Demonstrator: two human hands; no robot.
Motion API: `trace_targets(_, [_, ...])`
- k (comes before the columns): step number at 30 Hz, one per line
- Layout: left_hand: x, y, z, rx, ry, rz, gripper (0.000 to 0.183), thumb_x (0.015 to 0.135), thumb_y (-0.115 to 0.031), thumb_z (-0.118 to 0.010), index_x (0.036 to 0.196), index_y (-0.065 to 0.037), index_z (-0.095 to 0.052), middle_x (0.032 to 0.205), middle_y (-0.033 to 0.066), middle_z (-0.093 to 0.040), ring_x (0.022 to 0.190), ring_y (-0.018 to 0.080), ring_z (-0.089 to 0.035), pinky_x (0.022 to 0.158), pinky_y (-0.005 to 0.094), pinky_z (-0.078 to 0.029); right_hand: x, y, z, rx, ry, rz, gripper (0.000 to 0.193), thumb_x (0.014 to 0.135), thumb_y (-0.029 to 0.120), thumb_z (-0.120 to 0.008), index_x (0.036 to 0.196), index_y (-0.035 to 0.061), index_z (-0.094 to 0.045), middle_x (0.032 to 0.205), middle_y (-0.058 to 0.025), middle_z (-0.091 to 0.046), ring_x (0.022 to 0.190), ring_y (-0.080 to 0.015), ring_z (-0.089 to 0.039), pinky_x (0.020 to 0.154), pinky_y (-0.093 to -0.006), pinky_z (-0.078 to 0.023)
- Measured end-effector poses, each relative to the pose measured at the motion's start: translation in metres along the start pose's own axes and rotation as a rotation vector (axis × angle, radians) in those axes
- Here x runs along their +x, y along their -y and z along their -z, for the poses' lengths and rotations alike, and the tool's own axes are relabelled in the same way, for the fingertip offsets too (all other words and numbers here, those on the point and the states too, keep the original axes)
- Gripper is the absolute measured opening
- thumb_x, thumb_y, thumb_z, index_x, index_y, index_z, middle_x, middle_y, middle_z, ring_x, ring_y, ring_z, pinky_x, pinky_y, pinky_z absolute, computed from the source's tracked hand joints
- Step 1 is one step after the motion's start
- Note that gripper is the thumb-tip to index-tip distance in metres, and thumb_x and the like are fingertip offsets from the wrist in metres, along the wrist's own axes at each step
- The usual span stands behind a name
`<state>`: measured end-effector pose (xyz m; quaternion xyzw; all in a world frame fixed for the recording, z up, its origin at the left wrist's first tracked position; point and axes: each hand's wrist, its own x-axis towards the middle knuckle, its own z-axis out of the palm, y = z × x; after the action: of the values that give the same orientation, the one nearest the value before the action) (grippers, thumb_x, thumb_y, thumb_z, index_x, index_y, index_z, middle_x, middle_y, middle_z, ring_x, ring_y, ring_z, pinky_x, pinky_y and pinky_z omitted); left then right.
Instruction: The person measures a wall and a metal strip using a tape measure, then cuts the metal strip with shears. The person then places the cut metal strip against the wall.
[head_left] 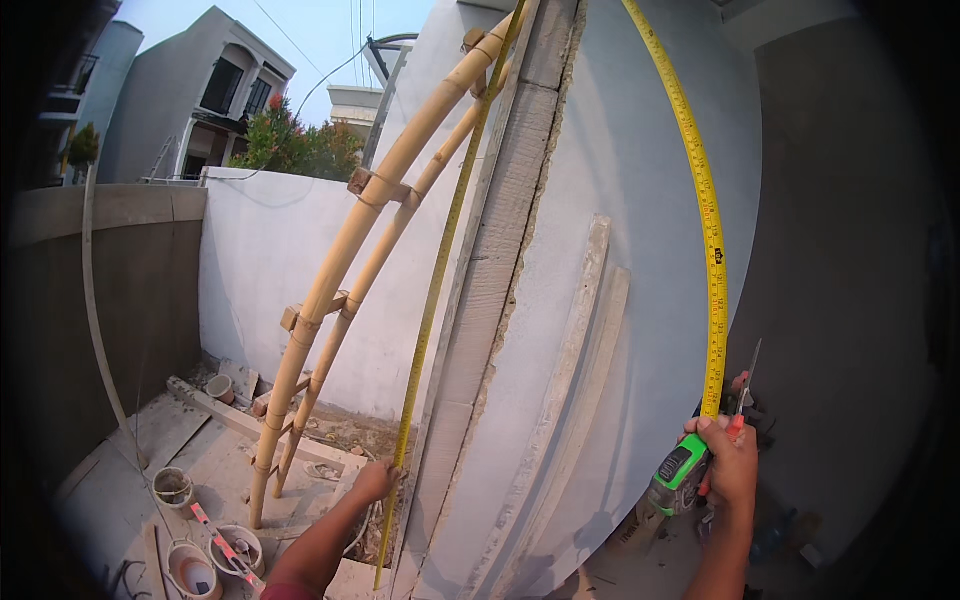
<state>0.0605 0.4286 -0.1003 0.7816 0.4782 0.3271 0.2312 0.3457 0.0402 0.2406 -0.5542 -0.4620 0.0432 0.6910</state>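
Note:
A yellow tape measure blade [440,270] runs along the exposed block edge of the wall and leaves the view at the top. A second yellow length [712,250] comes down from the top edge to the green and black tape measure case [680,476]. My right hand [732,462] is closed around this case. At the same hand shows a thin, pointed metal tool with an orange-red handle [737,424]; its kind is unclear. My left hand [377,482] pinches the blade low on the wall edge, its fingertips partly hidden. The blade's end [379,578] hangs below it.
A bamboo ladder [345,270] leans left of the wall edge. Two long wooden strips [560,400] rest against the grey wall. At the lower left stand several buckets [192,570], with a red and silver spirit level [225,545] across one. Dark clutter lies beyond my right hand.

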Motion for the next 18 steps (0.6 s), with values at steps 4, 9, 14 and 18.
trace_targets(4, [0.011, 0.013, -0.009, -0.062, -0.014, -0.066, 0.031, 0.091, -0.030, -0.061, 0.110, -0.006, -0.067, 0.096, 0.0241, -0.068, 0.094, 0.0413, -0.065, 0.081, 0.0486, -0.051, 0.033, 0.028, 0.008, -0.056, -0.052, 0.104, 0.022, 0.088, 0.015, -0.064, 0.086, -0.0054, -0.069, 0.074, -0.0077, -0.065, 0.062, -0.0131, -0.060, 0.059, -0.0280, -0.048])
trace_targets(9, [0.016, 0.001, -0.005, -0.019, 0.027, -0.096, 0.034, 0.091, -0.034, -0.061, 0.106, -0.005, -0.069, 0.091, 0.0238, -0.068, 0.093, 0.0403, -0.066, 0.081, 0.0471, -0.052, 0.071, 0.084, 0.007, -0.235, -0.141, 0.180, 0.020, 0.087, 0.014, -0.063, 0.082, -0.0041, -0.067, 0.071, -0.0083, -0.064, 0.056, -0.0143, -0.059, 0.055, -0.0294, -0.049])
trace_targets(14, [0.022, 0.023, 0.000, -0.010, 0.016, -0.092, 0.033, 0.091, -0.034, -0.060, 0.105, -0.006, -0.070, 0.092, 0.0232, -0.069, 0.091, 0.0393, -0.067, 0.080, 0.0463, -0.052, 0.129, 0.144, 0.000, -0.390, -0.179, 0.245, 0.018, 0.080, 0.013, -0.064, 0.076, -0.0047, -0.065, 0.065, -0.0067, -0.059, 0.056, -0.0141, -0.057, 0.054, -0.0297, -0.047])
trace_targets(18, [0.027, 0.025, -0.002, -0.026, 0.024, -0.133, 0.033, 0.091, -0.034, -0.060, 0.105, -0.006, -0.070, 0.093, 0.0225, -0.069, 0.090, 0.0383, -0.068, 0.079, 0.0449, -0.053, 0.161, 0.192, 0.002, -0.561, -0.262, 0.295, 0.018, 0.078, 0.010, -0.064, 0.081, -0.0080, -0.061, 0.078, -0.0107, -0.059, 0.057, -0.0161, -0.058, 0.055, -0.0341, -0.046])
